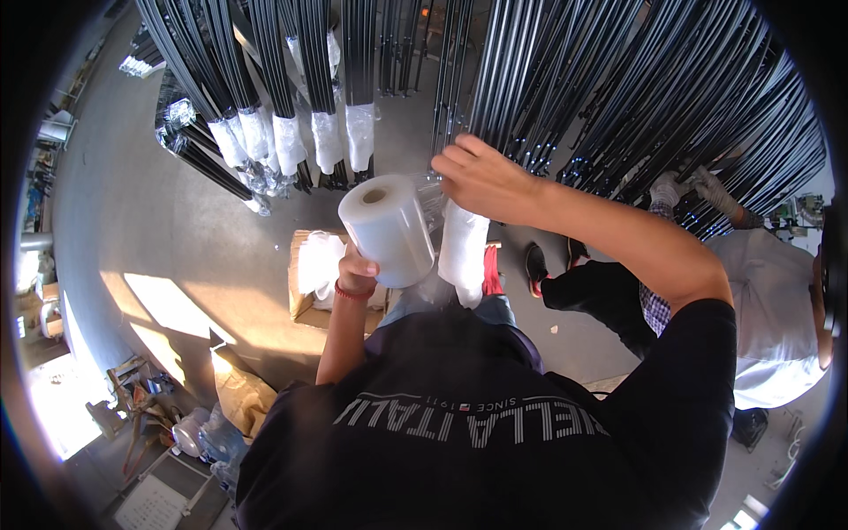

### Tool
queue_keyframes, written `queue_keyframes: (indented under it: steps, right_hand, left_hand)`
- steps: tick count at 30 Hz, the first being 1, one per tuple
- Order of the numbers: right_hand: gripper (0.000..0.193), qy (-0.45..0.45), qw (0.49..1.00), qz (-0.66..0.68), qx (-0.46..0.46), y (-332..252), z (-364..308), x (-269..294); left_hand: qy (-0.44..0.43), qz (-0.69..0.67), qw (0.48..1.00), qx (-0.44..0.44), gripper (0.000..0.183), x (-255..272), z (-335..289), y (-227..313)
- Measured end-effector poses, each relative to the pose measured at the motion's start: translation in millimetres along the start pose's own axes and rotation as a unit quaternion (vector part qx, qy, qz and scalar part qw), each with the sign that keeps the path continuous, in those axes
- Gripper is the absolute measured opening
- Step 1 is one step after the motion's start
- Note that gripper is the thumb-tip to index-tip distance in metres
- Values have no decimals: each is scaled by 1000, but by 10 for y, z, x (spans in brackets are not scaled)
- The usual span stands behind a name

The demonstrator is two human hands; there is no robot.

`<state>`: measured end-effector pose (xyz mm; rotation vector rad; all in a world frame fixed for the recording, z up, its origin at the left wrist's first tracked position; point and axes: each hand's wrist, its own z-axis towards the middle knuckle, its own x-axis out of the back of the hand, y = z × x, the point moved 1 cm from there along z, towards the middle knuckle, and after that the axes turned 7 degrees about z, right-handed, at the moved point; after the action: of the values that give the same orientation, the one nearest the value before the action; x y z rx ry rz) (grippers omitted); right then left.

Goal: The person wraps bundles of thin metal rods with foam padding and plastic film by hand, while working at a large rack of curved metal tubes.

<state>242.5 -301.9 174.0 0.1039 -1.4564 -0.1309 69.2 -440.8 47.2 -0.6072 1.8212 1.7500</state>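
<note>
My left hand (357, 270) grips the lower part of a roll of clear stretch film (389, 231), its cardboard core facing up. From the roll, a strip of film (431, 205) runs across to a hanging bundle of thin black rods (449, 106). Just above the bundle's white-wrapped lower end (463, 254), my right hand (484, 180) is closed around it, with the fingertips hidden behind. The roll is close beside the wrapped end, on its left.
Several black rod bundles with wrapped ends (287, 141) hang at the left. Dense loose rods (636, 97) hang at the right, where a co-worker's gloved hands (698, 187) touch them. An opened cardboard box (305, 305) with white material sits below the roll.
</note>
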Motion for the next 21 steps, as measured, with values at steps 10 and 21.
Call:
queue_keyframes:
  steps: [10, 21]
  right_hand:
    - [9, 27, 996, 84, -5, 153, 127, -296]
    - [59, 321, 473, 650, -500, -1129, -388, 188]
  left_hand:
    - [-14, 187, 982, 19, 84, -727, 24, 403]
    - [18, 379, 925, -8, 87, -1008, 50, 408]
